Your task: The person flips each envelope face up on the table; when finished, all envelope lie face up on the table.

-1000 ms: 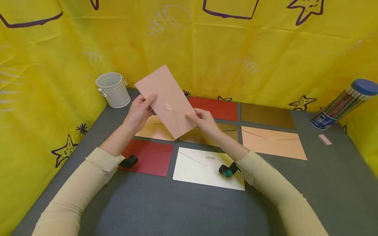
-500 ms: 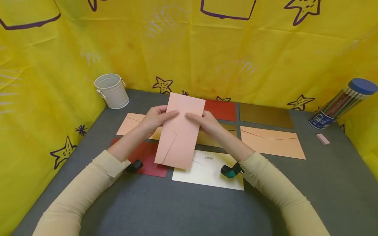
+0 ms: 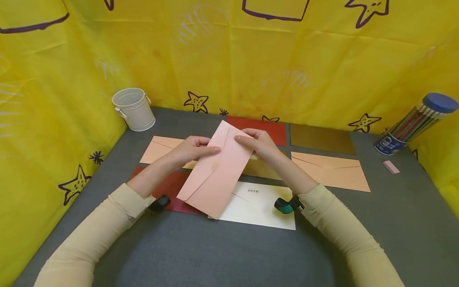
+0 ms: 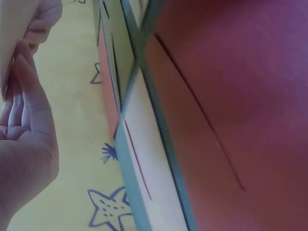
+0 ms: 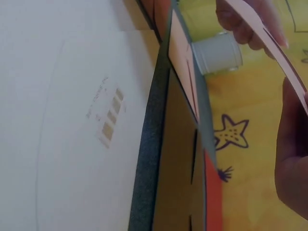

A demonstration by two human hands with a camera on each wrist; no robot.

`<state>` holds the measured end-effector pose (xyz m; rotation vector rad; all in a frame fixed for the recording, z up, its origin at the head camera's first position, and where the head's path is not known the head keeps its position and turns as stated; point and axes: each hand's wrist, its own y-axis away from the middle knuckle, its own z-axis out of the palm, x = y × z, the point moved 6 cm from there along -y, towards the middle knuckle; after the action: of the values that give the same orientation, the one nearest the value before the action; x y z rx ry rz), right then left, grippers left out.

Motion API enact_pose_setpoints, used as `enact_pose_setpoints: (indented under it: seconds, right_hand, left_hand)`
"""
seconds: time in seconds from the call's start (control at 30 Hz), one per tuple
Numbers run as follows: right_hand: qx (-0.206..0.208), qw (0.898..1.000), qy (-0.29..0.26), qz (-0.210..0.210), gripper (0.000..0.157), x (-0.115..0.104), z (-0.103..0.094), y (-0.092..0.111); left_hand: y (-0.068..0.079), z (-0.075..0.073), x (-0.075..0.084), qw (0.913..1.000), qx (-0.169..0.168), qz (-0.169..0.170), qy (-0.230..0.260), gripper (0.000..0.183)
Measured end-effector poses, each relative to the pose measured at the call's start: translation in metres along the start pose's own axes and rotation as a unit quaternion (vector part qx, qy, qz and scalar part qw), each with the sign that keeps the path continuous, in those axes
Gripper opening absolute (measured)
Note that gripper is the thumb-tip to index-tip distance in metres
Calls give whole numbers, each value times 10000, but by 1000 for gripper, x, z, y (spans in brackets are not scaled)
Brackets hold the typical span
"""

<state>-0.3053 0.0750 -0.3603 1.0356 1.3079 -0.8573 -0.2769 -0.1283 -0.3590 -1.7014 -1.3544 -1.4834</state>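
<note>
A pale pink envelope (image 3: 222, 171) is held tilted above the table, its flap side facing up. My left hand (image 3: 193, 150) pinches its left edge, thumb on top and fingers behind. On the opposite edge, my right hand (image 3: 261, 144) grips near the upper corner, thumb also on top. The right wrist view shows the envelope (image 5: 276, 48) edge-on and slightly bent between both hands. Beneath it lie a dark red envelope (image 3: 173, 183) and a white envelope (image 3: 263, 213) with a small printed mark. A gold envelope (image 3: 263, 169) is partly hidden behind the right hand.
Other envelopes lie flat in rows: peach on the left (image 3: 152, 150), red at the back (image 3: 274, 131), brown (image 3: 322, 138) and peach on the right (image 3: 331, 173). A white bucket (image 3: 134, 111) stands back left. A pencil tub (image 3: 392, 144) and an eraser (image 3: 391, 167) are right.
The pink envelope has come down and nearer, turned from its earlier slant through upright to leaning the other way. Both hands keep hold of it, with their grips shifted along its edges.
</note>
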Motion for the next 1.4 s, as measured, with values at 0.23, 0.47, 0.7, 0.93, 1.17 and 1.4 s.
enact_pose_setpoints:
  seconds: [0.23,0.47,0.7,0.93,1.17,1.4]
  right_hand:
    - [932,9928,-746,0,37,4,-22,-2]
    - [1850,9674,-1718,-211,39,9,-37,-8]
    - [2307,9469,-2197,-438,34,14,-30,-13]
    - [1620,9748,-1523,187,39,24,-13,-21]
    - [469,9946,-407,837,47,34,6,-32]
    - [509,9926,-657,885,48,38,15,-52]
  left_hand:
    - [6,-13,-22,9988,-242,-415,100,50]
    - [10,-30,-35,9894,249,-611,1295,38]
    - [11,-36,-41,9752,480,-687,2049,36]
    - [12,-59,-50,9575,1266,-565,2529,53]
    - [14,-97,-63,9364,2294,-424,2623,55]
    - [11,-117,-73,9247,2303,-846,2910,58]
